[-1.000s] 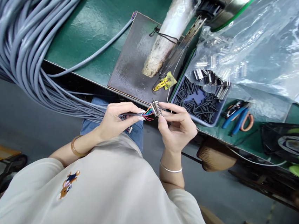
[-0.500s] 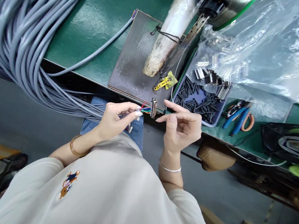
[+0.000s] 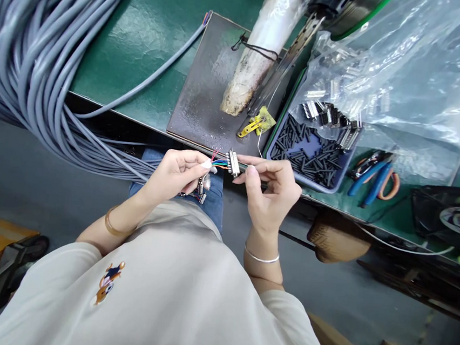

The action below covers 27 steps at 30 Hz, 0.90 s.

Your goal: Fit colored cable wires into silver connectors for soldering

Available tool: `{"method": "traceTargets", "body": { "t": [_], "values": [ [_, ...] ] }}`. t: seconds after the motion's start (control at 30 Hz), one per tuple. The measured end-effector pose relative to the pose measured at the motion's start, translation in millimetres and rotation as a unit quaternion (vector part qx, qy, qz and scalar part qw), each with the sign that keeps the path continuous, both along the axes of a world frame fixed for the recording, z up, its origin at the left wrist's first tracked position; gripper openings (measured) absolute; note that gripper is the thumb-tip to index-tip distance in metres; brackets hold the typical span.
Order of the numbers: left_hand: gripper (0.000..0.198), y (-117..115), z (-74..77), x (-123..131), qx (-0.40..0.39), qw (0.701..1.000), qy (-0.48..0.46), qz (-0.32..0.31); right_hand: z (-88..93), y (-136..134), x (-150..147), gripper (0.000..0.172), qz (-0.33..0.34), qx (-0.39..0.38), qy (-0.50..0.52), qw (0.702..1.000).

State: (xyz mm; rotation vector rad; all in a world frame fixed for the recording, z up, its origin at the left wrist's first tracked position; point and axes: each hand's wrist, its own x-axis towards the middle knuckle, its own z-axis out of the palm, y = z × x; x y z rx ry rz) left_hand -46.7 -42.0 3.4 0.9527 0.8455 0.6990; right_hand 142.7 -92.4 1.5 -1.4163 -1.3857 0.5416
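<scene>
Thin coloured wires are pinched between the thumb and fingers of my left hand. They run into the pin side of a silver multi-pin connector, held in the air just off the bench edge. My right hand comes at the connector from the right, with fingertips at its upper and lower ends and the thumb bent above them. The fingers appear to grip it, partly hidden behind it. Below my left hand, more small wired connectors hang over my lap.
A thick bundle of grey cables fills the left. On the green bench lie a dark board, a wrapped white roll, a yellow clip, a blue tray of black tubes, bagged connectors and pliers.
My right fingers have moved left from beside the connector onto it. The connector has tilted and shifted slightly left, while my left hand keeps its pinch on the wires.
</scene>
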Motion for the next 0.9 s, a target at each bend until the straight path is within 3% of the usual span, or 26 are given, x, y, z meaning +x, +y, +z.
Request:
{"method": "traceTargets", "body": {
  "t": [0.33,0.47,0.63,0.8,0.9],
  "values": [
    [0.042,1,1.4,-2,-0.022,1.000,0.000,-0.008,-3.1,0,3,0.016,-0.016,0.043,-0.025,0.999],
    [0.039,-2,-2.0,1,0.016,1.000,0.010,0.007,-0.8,1,4,0.019,-0.029,-0.007,-0.010,1.000],
    [0.030,-5,-5.7,5,0.047,0.999,0.011,-0.022,5.2,8,7,0.019,0.029,-0.080,0.012,0.996],
    [0.033,-3,-9.3,8,0.022,1.000,-0.003,-0.005,10.0,13,4,0.017,0.047,-0.028,-0.021,0.998],
    [0.036,0,-11.7,8,0.006,0.999,-0.051,0.007,7.8,12,3,0.015,0.042,0.028,-0.092,0.995]
  ]
}}
